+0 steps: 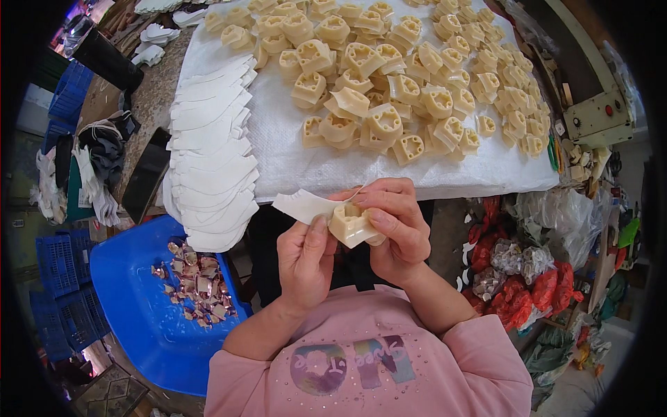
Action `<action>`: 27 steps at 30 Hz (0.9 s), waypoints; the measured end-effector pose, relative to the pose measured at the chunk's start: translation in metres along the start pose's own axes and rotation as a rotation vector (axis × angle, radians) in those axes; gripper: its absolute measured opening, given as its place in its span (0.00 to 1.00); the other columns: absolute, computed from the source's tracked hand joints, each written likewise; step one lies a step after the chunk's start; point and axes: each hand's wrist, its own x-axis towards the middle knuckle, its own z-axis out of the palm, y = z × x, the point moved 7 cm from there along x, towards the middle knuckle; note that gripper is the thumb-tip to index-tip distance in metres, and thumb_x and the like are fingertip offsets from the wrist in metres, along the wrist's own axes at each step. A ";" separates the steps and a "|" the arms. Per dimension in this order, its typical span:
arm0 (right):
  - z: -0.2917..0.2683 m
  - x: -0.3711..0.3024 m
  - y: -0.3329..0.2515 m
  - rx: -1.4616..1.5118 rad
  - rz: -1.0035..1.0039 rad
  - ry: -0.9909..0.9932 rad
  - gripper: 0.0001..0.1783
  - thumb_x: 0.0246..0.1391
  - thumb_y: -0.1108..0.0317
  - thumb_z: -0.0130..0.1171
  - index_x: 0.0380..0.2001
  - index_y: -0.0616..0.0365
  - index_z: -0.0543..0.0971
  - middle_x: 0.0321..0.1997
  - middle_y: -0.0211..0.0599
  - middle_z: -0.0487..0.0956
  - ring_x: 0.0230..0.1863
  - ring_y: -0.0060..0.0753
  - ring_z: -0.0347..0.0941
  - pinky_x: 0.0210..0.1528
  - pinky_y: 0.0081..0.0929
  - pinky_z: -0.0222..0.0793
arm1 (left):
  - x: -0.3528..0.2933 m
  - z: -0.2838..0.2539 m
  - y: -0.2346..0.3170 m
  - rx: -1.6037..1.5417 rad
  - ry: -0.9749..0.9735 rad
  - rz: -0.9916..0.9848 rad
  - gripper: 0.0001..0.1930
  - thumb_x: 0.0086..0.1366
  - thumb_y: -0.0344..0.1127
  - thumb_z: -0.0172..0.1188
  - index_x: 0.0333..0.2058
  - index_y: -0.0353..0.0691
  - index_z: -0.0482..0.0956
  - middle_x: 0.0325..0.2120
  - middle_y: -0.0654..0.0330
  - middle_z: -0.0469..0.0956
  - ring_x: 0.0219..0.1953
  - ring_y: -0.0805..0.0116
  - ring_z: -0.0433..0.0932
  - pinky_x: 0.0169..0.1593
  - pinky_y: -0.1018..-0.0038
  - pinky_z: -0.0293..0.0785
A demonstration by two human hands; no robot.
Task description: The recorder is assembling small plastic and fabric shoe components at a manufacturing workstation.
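Observation:
A cream plastic block, hollowed at the top and looking like a shoe heel, is held between my hands in front of the table. My left hand pinches it from the left, thumb up, together with a curved white sheet piece that sticks out to the left. My right hand grips the block's right side, with thumb and fingers closed around it. The fingers hide where the sheet's right end meets the block. Beyond my hands, many matching cream blocks are heaped on the white-covered table.
A fanned stack of white cut pieces lies along the table's left side. Below it stands a blue tub with shiny brownish-purple pieces. Red plastic bags lie at right, below a beige control box. Blue crates stand far left.

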 end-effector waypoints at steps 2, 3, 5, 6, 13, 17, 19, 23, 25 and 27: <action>-0.001 0.000 0.002 -0.007 0.012 0.003 0.26 0.36 0.87 0.59 0.43 0.56 0.72 0.42 0.41 0.74 0.41 0.42 0.68 0.40 0.32 0.72 | -0.001 0.003 0.000 -0.021 -0.027 -0.007 0.20 0.70 0.36 0.39 0.52 0.25 0.64 0.48 0.50 0.70 0.50 0.66 0.71 0.53 0.70 0.67; 0.000 -0.002 0.003 -0.017 0.000 -0.007 0.26 0.36 0.87 0.58 0.43 0.56 0.72 0.42 0.41 0.74 0.40 0.41 0.68 0.39 0.32 0.71 | -0.002 0.003 0.000 0.019 0.013 -0.009 0.20 0.70 0.36 0.38 0.52 0.25 0.64 0.48 0.50 0.70 0.50 0.65 0.71 0.54 0.70 0.67; 0.000 -0.006 0.004 -0.027 -0.012 -0.019 0.26 0.36 0.86 0.58 0.43 0.56 0.72 0.42 0.40 0.74 0.39 0.41 0.67 0.38 0.32 0.70 | -0.002 0.005 0.003 0.057 0.054 -0.011 0.20 0.70 0.36 0.38 0.52 0.24 0.63 0.48 0.49 0.70 0.50 0.65 0.71 0.54 0.70 0.67; -0.001 -0.007 0.003 -0.108 -0.040 -0.035 0.25 0.36 0.85 0.59 0.43 0.55 0.72 0.41 0.39 0.75 0.38 0.40 0.66 0.37 0.32 0.68 | -0.001 0.007 0.005 0.118 0.054 0.013 0.21 0.70 0.36 0.37 0.52 0.23 0.63 0.49 0.48 0.70 0.51 0.64 0.70 0.54 0.70 0.66; -0.002 -0.006 0.008 -0.232 -0.076 -0.033 0.25 0.35 0.80 0.62 0.41 0.52 0.73 0.40 0.35 0.77 0.34 0.36 0.62 0.36 0.33 0.58 | 0.001 0.003 0.019 0.618 -0.016 0.168 0.19 0.69 0.34 0.41 0.49 0.23 0.69 0.41 0.52 0.76 0.38 0.75 0.73 0.42 0.79 0.69; -0.007 -0.003 0.004 -0.239 -0.059 -0.002 0.22 0.33 0.78 0.62 0.37 0.51 0.74 0.38 0.32 0.77 0.34 0.35 0.62 0.38 0.36 0.55 | 0.003 0.002 0.048 0.789 0.178 0.377 0.12 0.66 0.29 0.48 0.43 0.25 0.73 0.31 0.57 0.78 0.30 0.77 0.71 0.34 0.83 0.68; -0.005 0.003 -0.004 -0.413 -0.071 -0.152 0.18 0.30 0.75 0.62 0.31 0.51 0.75 0.34 0.27 0.76 0.34 0.33 0.63 0.39 0.39 0.50 | 0.001 0.004 0.055 0.847 0.165 0.351 0.12 0.66 0.30 0.50 0.41 0.26 0.75 0.29 0.60 0.77 0.29 0.80 0.69 0.33 0.84 0.65; 0.001 0.014 -0.012 -0.554 -0.001 -0.289 0.14 0.28 0.73 0.60 0.26 0.50 0.74 0.30 0.24 0.72 0.34 0.31 0.63 0.39 0.39 0.46 | 0.001 0.003 0.049 0.906 0.145 0.334 0.10 0.64 0.29 0.52 0.37 0.27 0.77 0.25 0.65 0.74 0.26 0.83 0.64 0.28 0.86 0.59; 0.007 0.011 -0.003 -0.577 0.070 -0.446 0.13 0.26 0.73 0.59 0.23 0.51 0.73 0.26 0.25 0.67 0.33 0.32 0.63 0.38 0.39 0.45 | 0.002 0.000 0.043 0.924 0.137 0.305 0.10 0.64 0.29 0.52 0.37 0.27 0.77 0.25 0.65 0.75 0.26 0.83 0.65 0.28 0.85 0.59; 0.007 0.010 -0.002 -0.585 0.080 -0.471 0.13 0.26 0.74 0.58 0.22 0.51 0.72 0.26 0.26 0.66 0.33 0.32 0.62 0.38 0.39 0.45 | 0.004 0.003 0.038 0.920 0.110 0.317 0.09 0.64 0.28 0.52 0.37 0.27 0.77 0.25 0.64 0.74 0.26 0.82 0.65 0.27 0.85 0.59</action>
